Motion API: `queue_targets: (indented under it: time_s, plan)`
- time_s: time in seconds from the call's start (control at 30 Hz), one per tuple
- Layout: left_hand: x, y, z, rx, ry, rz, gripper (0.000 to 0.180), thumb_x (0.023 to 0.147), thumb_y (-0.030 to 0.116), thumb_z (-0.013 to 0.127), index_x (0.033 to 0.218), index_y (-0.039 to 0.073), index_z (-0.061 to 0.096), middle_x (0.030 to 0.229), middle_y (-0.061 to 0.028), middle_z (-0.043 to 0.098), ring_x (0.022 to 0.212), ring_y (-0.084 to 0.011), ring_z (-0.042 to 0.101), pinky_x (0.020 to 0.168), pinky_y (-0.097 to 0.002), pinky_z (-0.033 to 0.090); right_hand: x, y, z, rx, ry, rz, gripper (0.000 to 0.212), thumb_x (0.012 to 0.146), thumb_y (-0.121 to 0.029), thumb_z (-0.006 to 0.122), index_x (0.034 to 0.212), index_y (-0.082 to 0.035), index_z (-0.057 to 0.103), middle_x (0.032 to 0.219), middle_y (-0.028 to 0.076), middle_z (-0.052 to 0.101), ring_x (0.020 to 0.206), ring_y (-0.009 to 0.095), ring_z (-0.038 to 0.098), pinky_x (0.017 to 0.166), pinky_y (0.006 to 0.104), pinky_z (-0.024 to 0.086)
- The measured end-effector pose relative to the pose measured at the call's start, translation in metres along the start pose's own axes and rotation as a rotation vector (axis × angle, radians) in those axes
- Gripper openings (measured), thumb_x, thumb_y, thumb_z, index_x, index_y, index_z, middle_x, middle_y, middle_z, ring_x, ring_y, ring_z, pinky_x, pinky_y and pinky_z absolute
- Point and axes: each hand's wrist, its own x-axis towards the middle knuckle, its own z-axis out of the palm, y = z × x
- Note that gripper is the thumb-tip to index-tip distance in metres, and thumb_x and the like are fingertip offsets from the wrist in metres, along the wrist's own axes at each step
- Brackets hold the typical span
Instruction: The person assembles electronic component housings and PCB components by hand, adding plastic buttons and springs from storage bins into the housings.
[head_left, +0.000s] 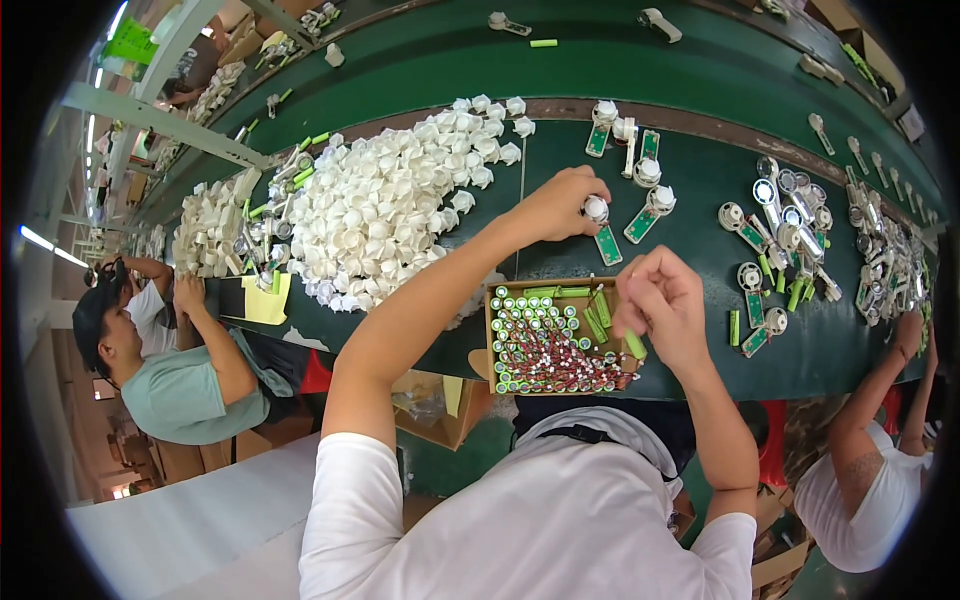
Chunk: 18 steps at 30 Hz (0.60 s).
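Observation:
My left hand (566, 206) is closed on a small assembly (597, 209) with a white round cap and a green circuit board, resting at the table. My right hand (661, 302) is curled above the right edge of a cardboard box (489, 345), its fingers slightly blurred. A green battery cell (635, 346) sticks out below those fingers, apparently pinched by them. Inside the box stand many green cells (520, 302) with red and black wires. Beyond my right hand lie similar white-capped circuit board assemblies (650, 212).
A large heap of white petal-shaped parts (385, 210) covers the table at left. White and green assemblies (790, 220) are piled at right. Behind runs a green conveyor belt (420, 65). Co-workers sit on both sides, one in a green shirt (185, 385).

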Motion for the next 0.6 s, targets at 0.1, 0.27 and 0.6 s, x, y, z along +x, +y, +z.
queue_targets:
  time_s: [0.1,0.27,0.6]
  plan:
    - [-0.005,0.013,-0.016,-0.422,0.085,-0.149,0.039,0.068,0.007,0.082,0.104,0.004,0.067,0.104,-0.0089,0.058,0.089,-0.0248,0.064,0.079,-0.0331,0.053,0.001,-0.001,-0.009,-0.069,0.093,0.110,0.005,0.094,-0.001,0.055,0.092,0.001,0.052,0.078,0.005,0.056,0.058,0.008,0.049,0.055,0.0238,0.043]
    - [-0.023,0.045,-0.052,-1.135,0.340,-0.113,0.042,0.073,0.000,0.079,0.111,0.001,0.062,0.111,-0.0087,0.062,0.098,-0.0198,0.065,0.080,-0.0307,0.055,0.003,-0.004,-0.011,-0.219,0.059,0.073,0.009,0.095,-0.001,0.057,0.102,0.001,0.053,0.079,0.007,0.063,0.064,0.008,0.054,0.059,0.0219,0.045]
    - [-0.052,0.089,-0.050,-1.111,0.081,0.109,0.037,0.084,-0.001,0.060,0.120,0.003,0.062,0.125,-0.0081,0.047,0.100,-0.0161,0.059,0.089,-0.0305,0.048,0.000,-0.041,0.008,-0.358,0.124,-0.087,0.026,0.091,0.003,0.060,0.110,-0.001,0.043,0.081,0.012,0.069,0.064,0.011,0.059,0.057,0.0209,0.046]
